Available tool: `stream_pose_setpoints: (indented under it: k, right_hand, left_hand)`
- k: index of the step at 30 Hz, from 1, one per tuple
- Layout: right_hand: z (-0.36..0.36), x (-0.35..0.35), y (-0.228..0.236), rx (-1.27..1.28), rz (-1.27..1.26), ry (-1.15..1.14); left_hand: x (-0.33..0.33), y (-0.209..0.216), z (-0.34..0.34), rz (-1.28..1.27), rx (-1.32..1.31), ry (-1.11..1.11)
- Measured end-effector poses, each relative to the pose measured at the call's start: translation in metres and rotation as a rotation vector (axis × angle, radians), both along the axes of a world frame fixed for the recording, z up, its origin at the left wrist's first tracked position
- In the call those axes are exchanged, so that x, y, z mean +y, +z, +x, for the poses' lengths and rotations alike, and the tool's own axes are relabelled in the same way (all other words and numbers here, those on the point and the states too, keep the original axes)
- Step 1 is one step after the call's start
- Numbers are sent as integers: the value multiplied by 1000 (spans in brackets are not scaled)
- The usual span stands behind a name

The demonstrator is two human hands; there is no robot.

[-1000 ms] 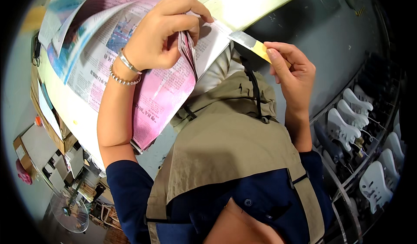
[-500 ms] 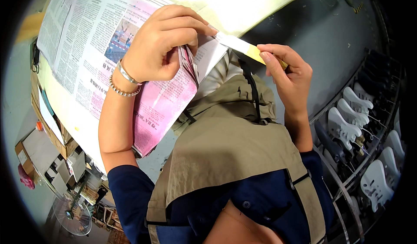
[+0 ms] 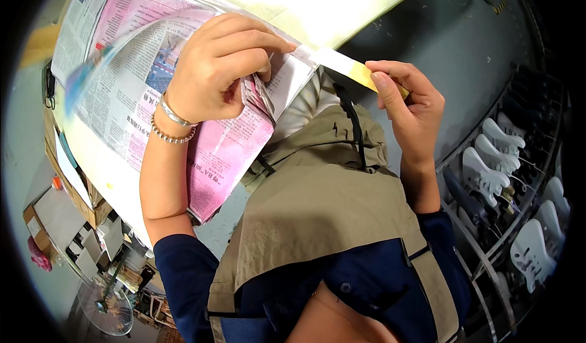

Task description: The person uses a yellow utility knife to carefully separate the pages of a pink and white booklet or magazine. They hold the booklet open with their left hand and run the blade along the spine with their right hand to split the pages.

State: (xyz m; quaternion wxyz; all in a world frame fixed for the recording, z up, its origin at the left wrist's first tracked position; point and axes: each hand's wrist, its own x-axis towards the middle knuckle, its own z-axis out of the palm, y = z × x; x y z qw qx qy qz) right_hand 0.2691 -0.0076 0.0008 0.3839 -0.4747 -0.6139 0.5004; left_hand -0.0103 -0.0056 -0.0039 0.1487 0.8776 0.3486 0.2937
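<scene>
My left hand (image 3: 220, 68) rests on a stack of newspaper sheets (image 3: 122, 105) and pinches the folded corner of a few sheets, some pink, some white. A steel bangle and a bead bracelet sit on that wrist. My right hand (image 3: 406, 98) pinches the end of a narrow yellow and white strip (image 3: 342, 64) that runs from the newspaper's corner toward the fingers. One sheet at the upper left is blurred in mid-turn. My beige and navy clothing fills the lower middle.
The papers lie on a pale yellow worktable (image 3: 317, 1). A rack of white guitar-shaped bodies (image 3: 506, 178) stands at the right on the grey floor. Cardboard boxes (image 3: 46, 221), clutter and a floor fan (image 3: 107, 309) sit at the lower left.
A newspaper sheet has flipped over at the upper left, showing a pink page beneath. My right hand has shifted slightly right and down, keeping hold of the strip.
</scene>
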Motion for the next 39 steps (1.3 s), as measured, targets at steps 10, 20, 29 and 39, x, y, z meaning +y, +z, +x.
stream_pose_setpoints:
  k: [10, 20, 29, 39]
  right_hand:
    - [-4, 1, -1, 16, 18, 6]
    - [-6, 0, -3, 4, 25, -6]
    - [-5, 0, -5, -10, 29, -13]
    - [-8, -1, -12, 85, -67, 125]
  left_hand:
    - [0, 4, 0, 31, 72, -19]
    - [-1, 4, 3, 67, 100, -7]
    - [-1, 5, 3, 40, 106, 0]
    - [2, 2, -4, -18, 3, -20]
